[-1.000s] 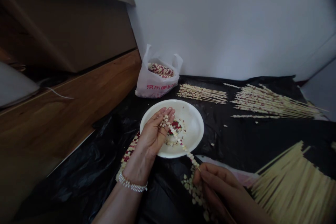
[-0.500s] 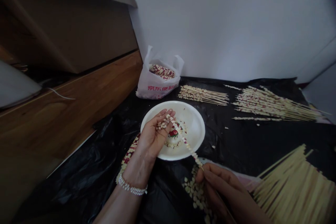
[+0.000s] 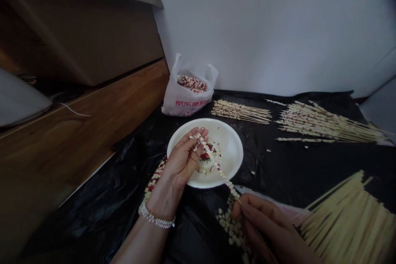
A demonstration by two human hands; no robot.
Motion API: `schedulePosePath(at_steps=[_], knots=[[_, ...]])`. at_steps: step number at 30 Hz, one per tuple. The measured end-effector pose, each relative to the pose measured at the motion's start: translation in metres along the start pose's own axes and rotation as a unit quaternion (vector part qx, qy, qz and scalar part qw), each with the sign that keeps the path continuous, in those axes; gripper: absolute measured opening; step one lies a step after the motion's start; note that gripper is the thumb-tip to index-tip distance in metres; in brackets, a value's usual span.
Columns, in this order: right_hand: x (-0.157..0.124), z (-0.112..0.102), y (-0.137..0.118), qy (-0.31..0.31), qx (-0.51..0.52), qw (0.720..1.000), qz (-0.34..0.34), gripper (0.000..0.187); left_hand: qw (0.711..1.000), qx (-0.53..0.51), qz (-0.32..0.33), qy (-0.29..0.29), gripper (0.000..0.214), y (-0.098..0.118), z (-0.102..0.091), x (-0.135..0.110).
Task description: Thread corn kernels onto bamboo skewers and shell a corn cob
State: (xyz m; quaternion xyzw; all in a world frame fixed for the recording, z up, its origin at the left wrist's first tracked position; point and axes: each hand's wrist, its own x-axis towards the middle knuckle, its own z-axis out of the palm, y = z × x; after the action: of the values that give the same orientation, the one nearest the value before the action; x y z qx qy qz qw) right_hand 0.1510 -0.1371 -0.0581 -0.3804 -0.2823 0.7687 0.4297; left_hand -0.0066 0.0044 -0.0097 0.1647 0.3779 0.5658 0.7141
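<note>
My left hand [image 3: 181, 161] curls loosely around the kernel-threaded bamboo skewer [image 3: 215, 163] above the white plate [image 3: 233, 152]; my right hand [image 3: 262, 225] pinches its lower end. It looks light, thin and brittle: hold low.

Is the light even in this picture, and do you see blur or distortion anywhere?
In the head view, the wall is bright, while the wooden board lies in shadow; the black plastic sheet shows only faint folds; the right hand looks dim and slightly soft; the wide lens seems to bend the straight edges near the frame's sides.
</note>
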Motion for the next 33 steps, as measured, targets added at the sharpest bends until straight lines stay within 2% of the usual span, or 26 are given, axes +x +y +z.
schedulePosePath(at_steps=[5,15,22,27,33], knots=[[0.000,0.001,-0.001,-0.008,-0.025,1.000,0.001,0.038,1.000,0.009,0.010,-0.002,0.036,-0.001,0.000,-0.001],[-0.002,0.002,-0.001,-0.005,-0.010,1.000,0.000,0.033,0.999,0.031,0.044,0.009,0.024,-0.002,0.001,-0.002],[-0.004,0.010,-0.012,0.059,0.009,0.998,-0.017,0.032,0.999,0.023,0.040,0.023,0.023,-0.002,-0.001,0.002],[-0.005,0.006,-0.007,0.006,-0.014,1.000,-0.009,0.035,0.999,0.031,0.030,0.027,0.023,-0.002,0.000,0.001],[-0.004,0.009,-0.011,0.011,-0.012,1.000,0.010,0.038,0.998,0.046,0.045,0.024,0.023,-0.003,0.000,0.000]])
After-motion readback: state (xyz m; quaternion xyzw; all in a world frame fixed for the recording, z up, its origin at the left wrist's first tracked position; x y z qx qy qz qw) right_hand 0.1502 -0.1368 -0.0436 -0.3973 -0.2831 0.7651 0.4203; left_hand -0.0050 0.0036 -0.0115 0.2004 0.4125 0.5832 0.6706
